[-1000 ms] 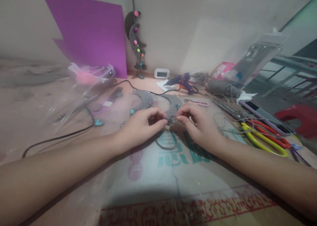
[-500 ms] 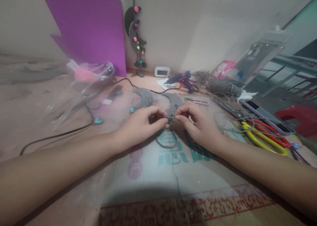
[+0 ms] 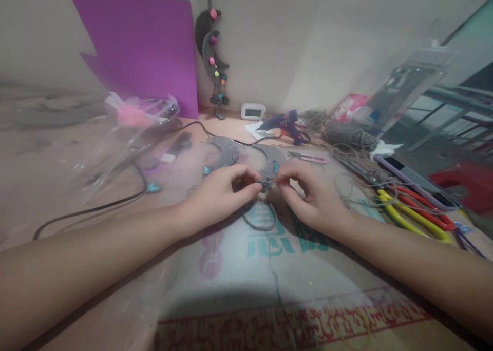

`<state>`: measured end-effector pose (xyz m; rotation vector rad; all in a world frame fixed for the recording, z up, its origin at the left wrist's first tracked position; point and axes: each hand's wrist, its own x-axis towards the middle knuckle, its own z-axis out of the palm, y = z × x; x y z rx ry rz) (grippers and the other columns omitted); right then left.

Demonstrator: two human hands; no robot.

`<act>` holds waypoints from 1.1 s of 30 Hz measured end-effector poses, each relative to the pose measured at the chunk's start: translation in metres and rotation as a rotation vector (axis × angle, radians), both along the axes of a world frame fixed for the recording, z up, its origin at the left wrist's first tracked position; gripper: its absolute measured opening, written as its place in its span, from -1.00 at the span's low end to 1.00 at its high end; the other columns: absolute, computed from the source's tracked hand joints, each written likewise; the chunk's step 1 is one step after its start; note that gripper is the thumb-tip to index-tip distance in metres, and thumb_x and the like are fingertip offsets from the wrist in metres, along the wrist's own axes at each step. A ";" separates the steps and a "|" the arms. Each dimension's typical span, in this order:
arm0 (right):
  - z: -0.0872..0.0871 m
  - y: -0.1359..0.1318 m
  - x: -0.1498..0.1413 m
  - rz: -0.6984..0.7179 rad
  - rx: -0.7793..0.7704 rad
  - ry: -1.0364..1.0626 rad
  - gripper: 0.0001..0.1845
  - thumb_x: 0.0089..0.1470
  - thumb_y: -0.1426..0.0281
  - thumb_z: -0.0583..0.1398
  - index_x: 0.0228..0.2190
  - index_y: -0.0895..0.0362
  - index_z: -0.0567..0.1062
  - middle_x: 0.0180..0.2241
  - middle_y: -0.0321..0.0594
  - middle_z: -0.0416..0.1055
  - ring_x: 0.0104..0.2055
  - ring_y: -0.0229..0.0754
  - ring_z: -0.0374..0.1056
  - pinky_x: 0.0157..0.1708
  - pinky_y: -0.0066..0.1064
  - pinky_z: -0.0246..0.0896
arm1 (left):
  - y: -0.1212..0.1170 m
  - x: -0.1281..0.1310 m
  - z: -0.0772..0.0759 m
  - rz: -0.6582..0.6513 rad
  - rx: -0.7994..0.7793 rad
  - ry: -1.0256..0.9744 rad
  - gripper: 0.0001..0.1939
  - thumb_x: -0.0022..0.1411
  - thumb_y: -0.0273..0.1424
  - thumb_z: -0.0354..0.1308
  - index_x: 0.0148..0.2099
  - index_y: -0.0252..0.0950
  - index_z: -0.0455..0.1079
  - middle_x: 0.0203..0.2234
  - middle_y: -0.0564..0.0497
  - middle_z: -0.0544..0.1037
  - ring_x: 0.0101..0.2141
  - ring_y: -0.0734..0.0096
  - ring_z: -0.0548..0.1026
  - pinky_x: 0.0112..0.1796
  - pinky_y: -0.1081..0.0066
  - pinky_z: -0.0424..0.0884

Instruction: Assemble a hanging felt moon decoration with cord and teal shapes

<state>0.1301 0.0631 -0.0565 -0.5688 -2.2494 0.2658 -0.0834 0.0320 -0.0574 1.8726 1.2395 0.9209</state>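
Note:
My left hand [image 3: 234, 189] is closed in a pinch on a small knotted piece of grey yarn [image 3: 265, 186], at the middle of the work surface. Just to its right, my right hand [image 3: 302, 189] has thumb and forefinger pinched at the edge of the same piece, apparently on a thin strand. A loop of grey cord [image 3: 262, 229] hangs down from the piece onto the surface. Behind my fingers lie a yarn-wrapped grey crescent [image 3: 274, 158] with a teal bit on it, and a second crescent [image 3: 227, 153] with a teal heart [image 3: 207, 170] beside it.
A glue gun [image 3: 283, 125] and a small white clock [image 3: 253, 111] stand by the wall. To the right are a grey yarn ball [image 3: 350, 135], a phone [image 3: 416, 181], and yellow- and red-handled tools [image 3: 414, 215]. A black cord [image 3: 92, 207] and plastic bag [image 3: 134, 117] lie left.
My right fingers have drawn slightly right, off the knotted piece's top to its edge, uncovering more of the teal bit. The left hand keeps its pinch. The view shifted slightly.

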 end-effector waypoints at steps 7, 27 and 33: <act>0.000 0.001 0.000 0.008 0.023 -0.006 -0.81 0.14 0.60 0.09 -0.30 0.07 0.35 -0.38 -0.28 0.35 -0.34 -0.23 0.29 -0.32 -0.38 0.21 | 0.000 0.000 0.000 0.001 -0.005 0.007 -0.83 0.31 -0.29 0.12 -0.15 -0.25 0.45 -0.28 0.06 0.59 -0.22 0.37 0.51 -0.16 0.37 0.39; 0.000 0.000 -0.001 0.010 0.023 0.004 -0.78 0.12 0.64 0.10 -0.27 0.09 0.34 -0.35 -0.28 0.36 -0.32 -0.26 0.29 -0.29 -0.42 0.23 | 0.000 -0.001 -0.002 -0.006 -0.024 -0.017 -0.84 0.31 -0.29 0.12 -0.15 -0.23 0.45 -0.27 0.07 0.58 -0.21 0.38 0.50 -0.13 0.34 0.37; -0.001 0.000 0.000 0.044 0.007 0.002 -0.79 0.11 0.64 0.08 -0.29 0.09 0.33 -0.35 -0.27 0.34 -0.29 -0.24 0.30 -0.26 -0.39 0.24 | 0.001 0.000 -0.002 -0.005 -0.009 -0.016 -0.84 0.31 -0.29 0.11 -0.15 -0.23 0.44 -0.27 0.08 0.58 -0.21 0.37 0.50 -0.13 0.34 0.37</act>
